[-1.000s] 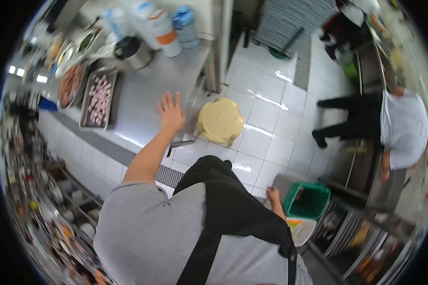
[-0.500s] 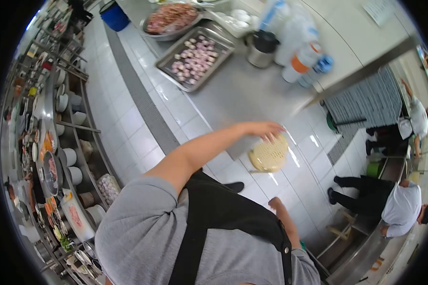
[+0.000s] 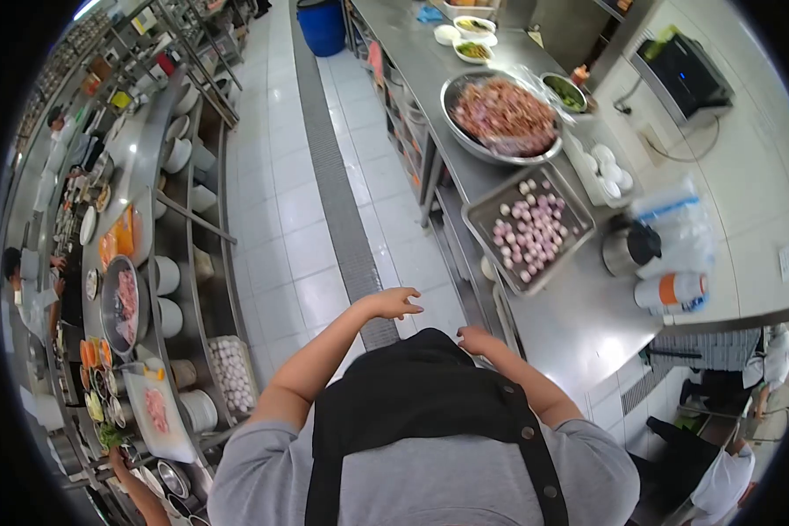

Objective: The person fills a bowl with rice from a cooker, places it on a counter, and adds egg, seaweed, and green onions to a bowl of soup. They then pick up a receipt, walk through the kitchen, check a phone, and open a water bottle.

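My left hand (image 3: 394,304) is held out over the floor drain in front of my apron, fingers loosely apart and nothing in it. To its right, my right hand (image 3: 476,341) is near the side of the steel table (image 3: 579,337). Its fingers look loosely bent and apart, with no object visible in them. Nearest on that table is a metal tray (image 3: 486,215) of small pink and white round pieces (image 3: 530,230). Behind the tray stands a large steel bowl (image 3: 451,92) heaped with reddish-brown strips (image 3: 504,110).
A metal jug (image 3: 621,250) and orange-and-white bottle (image 3: 671,292) stand on the right table. A shelved counter (image 3: 153,114) runs along the left, with a bowl of meat (image 3: 125,307) and tray of white balls (image 3: 232,373). A blue barrel (image 3: 322,28) stands ahead. Co-workers (image 3: 726,473) are at right.
The view has turned toward the aisle and right table. My left hand has drawn back from the round yellowish item, which is out of view now. Both hands are closer together.
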The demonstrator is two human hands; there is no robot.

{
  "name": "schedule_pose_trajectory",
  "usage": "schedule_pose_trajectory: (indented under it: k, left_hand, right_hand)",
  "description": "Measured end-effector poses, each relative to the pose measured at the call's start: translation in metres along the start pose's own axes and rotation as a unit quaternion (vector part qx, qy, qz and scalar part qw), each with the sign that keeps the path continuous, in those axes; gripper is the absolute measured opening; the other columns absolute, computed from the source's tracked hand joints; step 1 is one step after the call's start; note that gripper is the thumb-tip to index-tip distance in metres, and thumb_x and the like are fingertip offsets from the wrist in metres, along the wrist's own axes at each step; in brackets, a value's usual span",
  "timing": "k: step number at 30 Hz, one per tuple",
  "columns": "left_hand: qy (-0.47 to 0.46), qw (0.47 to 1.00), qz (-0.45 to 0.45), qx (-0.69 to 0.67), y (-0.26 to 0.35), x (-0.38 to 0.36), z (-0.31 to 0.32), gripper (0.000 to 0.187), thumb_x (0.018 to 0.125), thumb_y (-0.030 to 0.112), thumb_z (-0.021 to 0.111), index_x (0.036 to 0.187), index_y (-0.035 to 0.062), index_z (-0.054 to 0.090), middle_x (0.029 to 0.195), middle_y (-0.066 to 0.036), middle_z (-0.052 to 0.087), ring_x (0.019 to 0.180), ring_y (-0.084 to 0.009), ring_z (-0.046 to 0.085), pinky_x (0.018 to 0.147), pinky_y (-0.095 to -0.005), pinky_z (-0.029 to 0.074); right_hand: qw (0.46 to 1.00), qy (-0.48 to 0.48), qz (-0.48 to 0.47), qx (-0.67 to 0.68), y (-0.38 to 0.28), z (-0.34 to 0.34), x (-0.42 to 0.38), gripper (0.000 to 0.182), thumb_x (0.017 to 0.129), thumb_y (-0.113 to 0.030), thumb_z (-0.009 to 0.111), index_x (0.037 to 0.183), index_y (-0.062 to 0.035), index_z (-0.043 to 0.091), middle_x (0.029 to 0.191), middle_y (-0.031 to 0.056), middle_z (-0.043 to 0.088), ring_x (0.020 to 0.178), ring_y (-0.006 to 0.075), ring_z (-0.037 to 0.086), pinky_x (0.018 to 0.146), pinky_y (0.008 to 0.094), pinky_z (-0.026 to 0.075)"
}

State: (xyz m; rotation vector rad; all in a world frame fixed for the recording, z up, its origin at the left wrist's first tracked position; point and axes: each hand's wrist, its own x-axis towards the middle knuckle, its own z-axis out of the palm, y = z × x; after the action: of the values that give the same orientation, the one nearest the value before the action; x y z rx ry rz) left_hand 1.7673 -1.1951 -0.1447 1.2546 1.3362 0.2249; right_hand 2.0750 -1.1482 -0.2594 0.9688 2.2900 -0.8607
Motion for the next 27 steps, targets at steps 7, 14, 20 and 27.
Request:
schedule_pose_trajectory:
  k: [7, 14, 20, 27]
  left_hand:
    - [-0.002, 0.996, 0.014, -0.086, -0.023, 0.019, -0.145, 0.071, 0.094, 0.039, 0.066, 0.143, -0.0071, 0.041, 0.107, -0.025, 0.069, 0.073, -0.0270, 0.072, 0.066, -0.0370, 0.058]
    - [-0.033, 0.995, -0.079, -0.050, -0.060, 0.076, -0.321, 0.061, 0.094, 0.038, 0.067, 0.133, -0.0058, 0.051, 0.079, -0.017, 0.070, 0.064, -0.0241, 0.070, 0.054, -0.0346, 0.057]
    - [0.046, 0.996, -0.072, -0.038, -0.040, 0.124, -0.451, 0.051, 0.093, 0.038, 0.068, 0.122, -0.0034, 0.060, 0.071, -0.011, 0.066, 0.057, -0.0175, 0.063, 0.057, -0.0319, 0.055]
    - [-0.003, 0.993, -0.077, -0.092, -0.038, 0.214, -0.577, 0.052, 0.094, 0.038, 0.068, 0.130, 0.0011, 0.057, 0.083, -0.013, 0.068, 0.064, -0.0183, 0.067, 0.058, -0.0313, 0.053]
  right_hand:
    - [0.968, 0.057, -0.168, 0.179, -0.120, -0.161, 0.116, 0.039, 0.083, -0.024, 0.073, 0.115, -0.0019, 0.066, 0.113, 0.0209, 0.067, 0.105, 0.0374, 0.064, 0.088, 0.0435, 0.052]
    - [0.959, -0.072, -0.236, 0.139, -0.148, -0.293, 0.249, 0.044, 0.084, -0.030, 0.074, 0.117, -0.0029, 0.066, 0.107, 0.0192, 0.069, 0.099, 0.0352, 0.065, 0.086, 0.0431, 0.052]
    - [0.982, 0.114, -0.144, 0.045, -0.134, -0.434, 0.362, 0.051, 0.088, -0.033, 0.070, 0.124, 0.0024, 0.062, 0.116, 0.0225, 0.065, 0.113, 0.0391, 0.060, 0.099, 0.0440, 0.047]
    - [0.948, 0.253, -0.162, 0.108, -0.166, -0.555, 0.411, 0.050, 0.087, -0.029, 0.072, 0.122, 0.0036, 0.061, 0.131, 0.0297, 0.051, 0.118, 0.0437, 0.056, 0.102, 0.0459, 0.046]
